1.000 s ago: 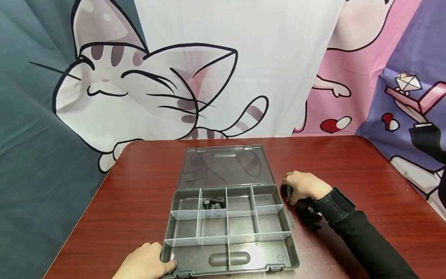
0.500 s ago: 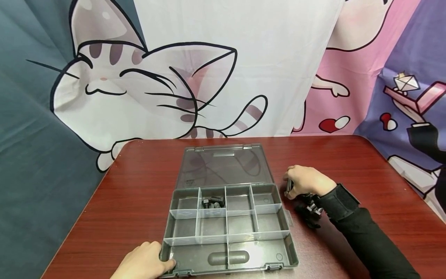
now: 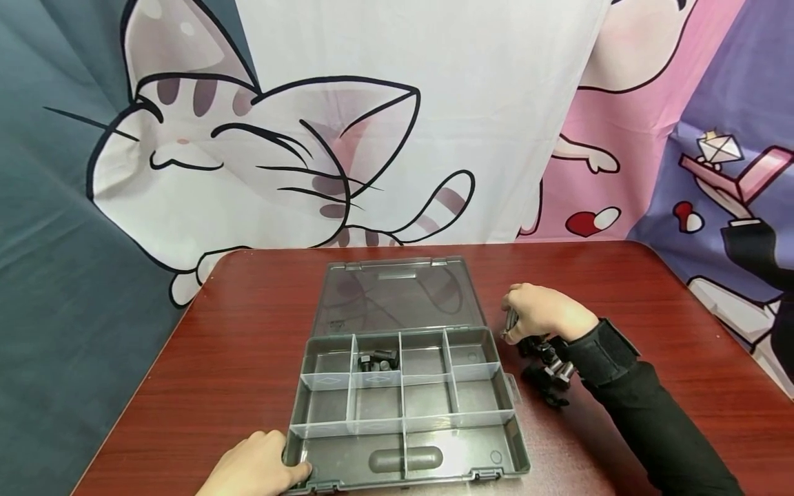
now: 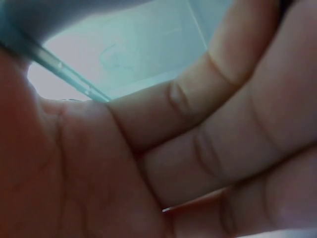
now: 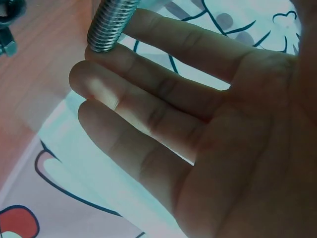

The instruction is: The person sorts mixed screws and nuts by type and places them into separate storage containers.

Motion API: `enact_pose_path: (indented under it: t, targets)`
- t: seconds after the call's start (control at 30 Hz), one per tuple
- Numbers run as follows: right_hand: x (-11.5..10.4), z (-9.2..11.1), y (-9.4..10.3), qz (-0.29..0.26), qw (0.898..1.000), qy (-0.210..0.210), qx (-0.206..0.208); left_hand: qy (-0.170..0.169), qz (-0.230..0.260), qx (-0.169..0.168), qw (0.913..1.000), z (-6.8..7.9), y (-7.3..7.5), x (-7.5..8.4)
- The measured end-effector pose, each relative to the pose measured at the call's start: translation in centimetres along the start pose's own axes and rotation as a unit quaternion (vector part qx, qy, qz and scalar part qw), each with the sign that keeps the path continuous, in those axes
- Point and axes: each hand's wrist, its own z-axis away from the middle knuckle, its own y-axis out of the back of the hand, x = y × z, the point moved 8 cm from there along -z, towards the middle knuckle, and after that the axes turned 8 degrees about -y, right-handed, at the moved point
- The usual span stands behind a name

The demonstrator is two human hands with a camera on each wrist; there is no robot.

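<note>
A grey translucent compartment box (image 3: 347,475) lies with its lid (image 3: 403,296) folded back on the table. My left hand (image 3: 257,465) grips its front left corner, thumb over the wall; in the left wrist view the curled fingers (image 4: 198,148) fill most of the picture. To the right of the box, my right hand (image 3: 546,313) pinches a silver threaded bolt (image 5: 111,27) near the fingertips. Its head end is out of the right wrist view. Several dark bolts (image 3: 380,359) sit in one back-row compartment.
A loose pile of black and silver hardware (image 3: 548,375) lies on the reddish table (image 3: 205,386) under the right wrist, partly hidden by it. Printed cloth (image 3: 496,124) hangs behind the table's far edge.
My right hand, holding the bolt, has risen slightly and moved away from the pile, which shows more now. The left hand stays at the box corner.
</note>
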Motion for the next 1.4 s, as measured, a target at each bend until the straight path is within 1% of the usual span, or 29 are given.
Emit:
enact_pose_path:
  t: [0.2, 0.4, 0.67, 0.9, 1.0, 1.23, 1.4]
  targets:
    - [-0.9, -0.1, 1.0, -0.005, 1.000, 0.010, 0.010, 0.001, 0.001, 0.001, 1.0000, 0.0, 0.1, -0.1]
    - [-2.3, -0.3, 1.6, -0.009, 0.999, 0.021, 0.026, -0.001, -0.005, 0.006, 1.0000, 0.0, 0.0, -0.1]
    - [-4.2, -0.9, 1.6, 0.018, 0.999, 0.018, 0.022, -0.003, -0.008, 0.007, 0.9999, -0.1, -0.1, -0.2]
    - [-5.9, -1.2, 1.6, 0.019, 0.999, 0.036, 0.014, -0.001, -0.006, -0.001, 1.0000, -0.1, -0.1, -0.3]
    - [-6.5, -1.4, 1.6, 0.020, 0.999, 0.041, 0.020, 0.000, -0.004, -0.004, 1.0000, 0.0, -0.2, -0.2]
    - [-8.4, -1.5, 1.7, 0.026, 0.997, 0.062, 0.027, -0.006, -0.013, 0.013, 0.9998, 0.1, 0.1, -0.1]
    - [-9.6, -1.5, 1.8, 0.039, 0.996, 0.077, 0.032, -0.008, -0.007, 0.011, 0.9999, 0.1, 0.1, 0.0]
